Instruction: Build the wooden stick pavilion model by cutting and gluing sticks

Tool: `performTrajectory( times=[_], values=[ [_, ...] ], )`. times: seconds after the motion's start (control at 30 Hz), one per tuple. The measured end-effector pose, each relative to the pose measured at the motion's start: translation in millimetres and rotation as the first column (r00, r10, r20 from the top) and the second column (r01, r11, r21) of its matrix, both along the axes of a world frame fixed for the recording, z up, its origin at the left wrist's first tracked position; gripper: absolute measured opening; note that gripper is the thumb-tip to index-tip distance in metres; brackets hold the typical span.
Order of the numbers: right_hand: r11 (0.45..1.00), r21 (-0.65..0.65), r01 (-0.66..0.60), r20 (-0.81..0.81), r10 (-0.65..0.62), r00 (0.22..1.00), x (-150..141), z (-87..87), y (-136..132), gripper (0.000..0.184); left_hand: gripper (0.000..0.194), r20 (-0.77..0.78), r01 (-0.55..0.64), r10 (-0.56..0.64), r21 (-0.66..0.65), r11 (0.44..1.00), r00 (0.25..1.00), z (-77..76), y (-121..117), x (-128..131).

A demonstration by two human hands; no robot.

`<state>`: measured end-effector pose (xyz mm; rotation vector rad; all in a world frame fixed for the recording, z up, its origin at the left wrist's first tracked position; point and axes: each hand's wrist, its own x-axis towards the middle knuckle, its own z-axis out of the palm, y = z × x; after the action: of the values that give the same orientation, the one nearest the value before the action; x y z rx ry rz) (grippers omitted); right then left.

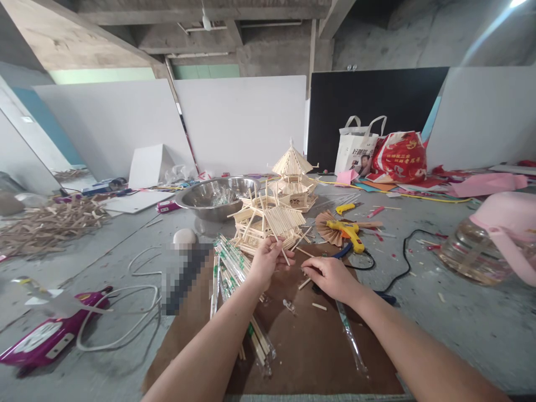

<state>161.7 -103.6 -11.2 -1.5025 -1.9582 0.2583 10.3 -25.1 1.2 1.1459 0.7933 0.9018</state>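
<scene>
My left hand (267, 262) is closed in a pinch on a thin wooden stick (285, 255), just in front of a half-built pavilion model (251, 226) made of such sticks. One slatted roof panel (287, 219) lies on the model's near side. To the right, my right hand (335, 276) has its fingertips pressed together low over the brown board (301, 340); whatever they hold is too small to make out. A short stick piece (305, 283) shows beside these fingertips. Under my left forearm lie chopsticks in clear and green wrappers (234, 268).
Behind stand a finished pagoda model (292, 178) and a steel bowl (201, 198). A yellow glue gun (349, 234) with a black cord lies right, near a pink-lidded jug (481, 251). A purple power strip (50, 329) and white cable are left.
</scene>
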Motion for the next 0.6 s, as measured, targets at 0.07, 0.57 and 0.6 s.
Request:
performTrajectory(
  times=[0.07, 0.57, 0.6],
  values=[
    [1.0, 0.001, 0.001, 0.0, -0.001, 1.0, -0.2, 0.4, -0.3, 0.021, 0.024, -0.003, 0.001, -0.001, 0.001, 1.0, 1.0, -0.2, 0.1, -0.1],
    [1.0, -0.006, 0.007, 0.01, -0.007, 1.0, 0.5, 0.0, -0.4, 0.021, 0.023, -0.008, -0.003, 0.003, 0.006, 1.0, 1.0, -0.5, 0.4, 0.1],
    [1.0, -0.005, 0.005, 0.01, -0.005, 1.0, 0.4, -0.3, -0.4, 0.021, 0.023, -0.009, -0.004, 0.004, 0.005, 1.0, 1.0, -0.3, 0.2, 0.2]
  ],
)
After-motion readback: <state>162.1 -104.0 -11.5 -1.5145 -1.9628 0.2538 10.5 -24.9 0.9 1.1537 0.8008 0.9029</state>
